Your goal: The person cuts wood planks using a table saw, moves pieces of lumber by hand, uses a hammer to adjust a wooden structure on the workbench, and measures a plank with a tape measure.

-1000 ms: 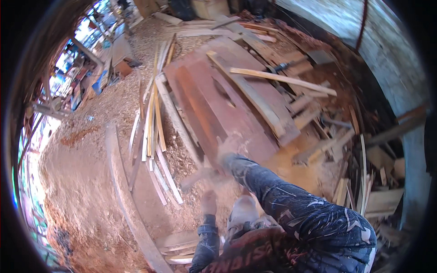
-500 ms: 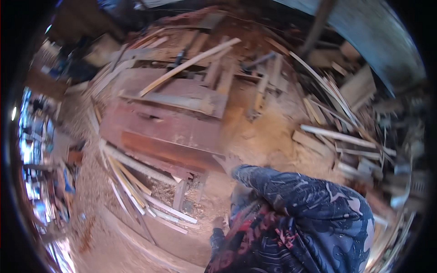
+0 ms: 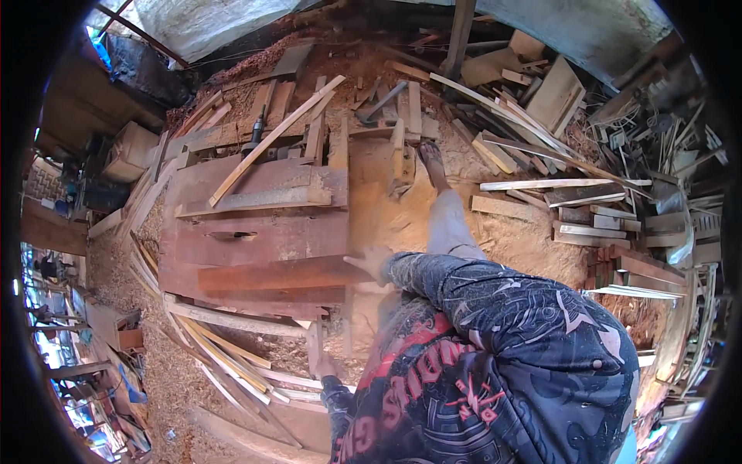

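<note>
My right hand (image 3: 369, 264) has its fingers spread at the right end of a long orange-brown board (image 3: 263, 276), which lies on reddish panels (image 3: 263, 238). My left hand (image 3: 328, 365) is closed on a short pale wooden piece (image 3: 314, 342) below the panels, its fingertips small in view. Pale battens (image 3: 278, 131) and a weathered plank (image 3: 247, 203) lie across the panels' upper part, near a dark power tool (image 3: 257, 133). A hammer-like tool (image 3: 380, 102) lies farther back.
My bare-looking foot (image 3: 431, 161) rests on orange sawdust beside stacked offcuts (image 3: 572, 232). A loose bundle of long strips (image 3: 216, 340) curves along the left. A wooden post (image 3: 460, 42) stands at the back before a pale sheet. Cluttered timber fills the right edge.
The view has swung round, so the panels now lie crosswise. My leg and foot have come into view upper right. My left hand has shifted left to the short wooden piece.
</note>
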Action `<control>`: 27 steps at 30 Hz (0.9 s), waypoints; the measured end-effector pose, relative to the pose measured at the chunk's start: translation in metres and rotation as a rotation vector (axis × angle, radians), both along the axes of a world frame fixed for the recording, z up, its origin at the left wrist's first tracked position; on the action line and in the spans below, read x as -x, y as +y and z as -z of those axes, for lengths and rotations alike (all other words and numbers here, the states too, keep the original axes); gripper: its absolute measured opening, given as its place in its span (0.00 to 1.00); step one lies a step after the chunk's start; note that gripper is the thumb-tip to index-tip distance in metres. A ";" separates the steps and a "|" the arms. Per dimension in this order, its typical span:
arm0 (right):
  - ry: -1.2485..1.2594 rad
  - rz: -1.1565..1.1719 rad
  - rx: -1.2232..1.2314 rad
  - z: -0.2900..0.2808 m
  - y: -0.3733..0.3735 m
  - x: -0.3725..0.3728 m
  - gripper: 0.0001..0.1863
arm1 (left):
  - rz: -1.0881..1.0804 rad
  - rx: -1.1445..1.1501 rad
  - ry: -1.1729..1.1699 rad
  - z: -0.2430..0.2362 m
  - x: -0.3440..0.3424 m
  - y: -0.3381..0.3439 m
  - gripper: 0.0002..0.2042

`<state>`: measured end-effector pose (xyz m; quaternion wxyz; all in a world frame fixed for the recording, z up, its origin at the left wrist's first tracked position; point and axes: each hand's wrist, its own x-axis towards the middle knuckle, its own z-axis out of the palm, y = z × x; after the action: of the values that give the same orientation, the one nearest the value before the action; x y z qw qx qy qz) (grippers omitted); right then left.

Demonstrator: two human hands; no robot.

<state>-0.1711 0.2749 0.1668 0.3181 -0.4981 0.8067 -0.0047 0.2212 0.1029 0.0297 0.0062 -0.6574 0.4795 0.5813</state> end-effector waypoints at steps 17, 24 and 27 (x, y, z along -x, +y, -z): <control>0.073 -0.080 0.239 -0.010 0.013 0.024 0.59 | 1.548 0.495 -0.341 0.131 -0.035 0.046 0.13; 0.136 -0.093 0.257 -0.052 0.037 0.028 0.53 | 0.166 -0.089 0.082 0.059 0.012 -0.036 0.15; 0.130 -0.067 0.273 -0.051 0.042 0.029 0.52 | 0.173 -0.082 0.108 0.040 0.037 -0.050 0.16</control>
<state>-0.2005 0.3173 0.2176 0.1943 -0.5626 0.8004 -0.0715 0.1841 0.0533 -0.0098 0.0576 -0.5803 0.5099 0.6324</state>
